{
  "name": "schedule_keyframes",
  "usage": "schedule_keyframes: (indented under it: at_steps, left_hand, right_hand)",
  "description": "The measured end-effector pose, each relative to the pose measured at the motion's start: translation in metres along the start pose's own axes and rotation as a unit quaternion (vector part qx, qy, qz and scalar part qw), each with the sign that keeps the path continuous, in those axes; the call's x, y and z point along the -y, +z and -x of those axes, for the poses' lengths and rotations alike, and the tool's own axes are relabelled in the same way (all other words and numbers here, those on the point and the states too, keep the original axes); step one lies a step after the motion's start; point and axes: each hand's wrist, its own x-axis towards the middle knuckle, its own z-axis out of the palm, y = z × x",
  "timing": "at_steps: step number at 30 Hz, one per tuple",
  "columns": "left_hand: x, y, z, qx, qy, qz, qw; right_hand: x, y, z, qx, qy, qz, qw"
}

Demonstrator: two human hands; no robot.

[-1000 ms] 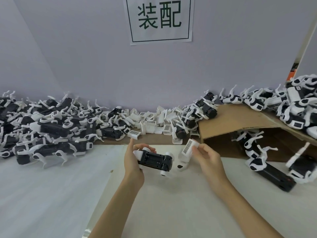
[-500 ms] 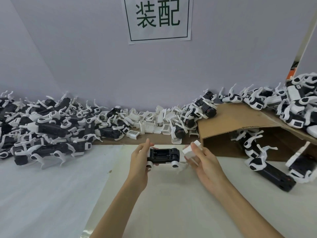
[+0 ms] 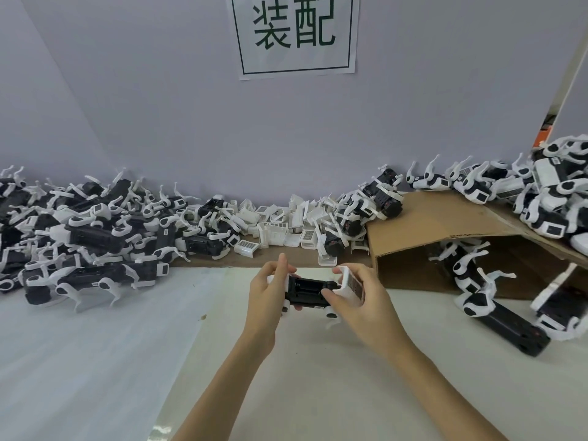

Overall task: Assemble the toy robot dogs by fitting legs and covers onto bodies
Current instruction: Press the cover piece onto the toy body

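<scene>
The right hand (image 3: 359, 300) has brought the white cover (image 3: 349, 282) left onto the black body's (image 3: 307, 291) right end.

Left end of the black body (image 3: 308, 289) hidden behind the left hand (image 3: 267, 292); barcode on the white cover (image 3: 350, 283) too blurred to read. Dog pile (image 3: 560, 198) at the table's right edge cut off.

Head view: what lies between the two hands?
In the head view, the black toy dog body spans the gap, gripped by the left hand at one end, while the right hand brings a white cover to the other.
</scene>
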Motion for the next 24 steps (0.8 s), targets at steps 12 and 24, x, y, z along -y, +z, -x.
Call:
schedule_keyframes:
  at_steps: [12,24]
  left_hand:
    - [-0.004,0.002,0.005,0.08,0.082,-0.025,0.993]
    - [0.001,-0.002,0.001,0.128,0.176,-0.074,0.973]
  right_hand:
    - [0.0,0.01,0.007,0.0,-0.165,0.187,0.968]
    - [0.002,0.015,0.012,-0.023,-0.205,0.194,0.959]
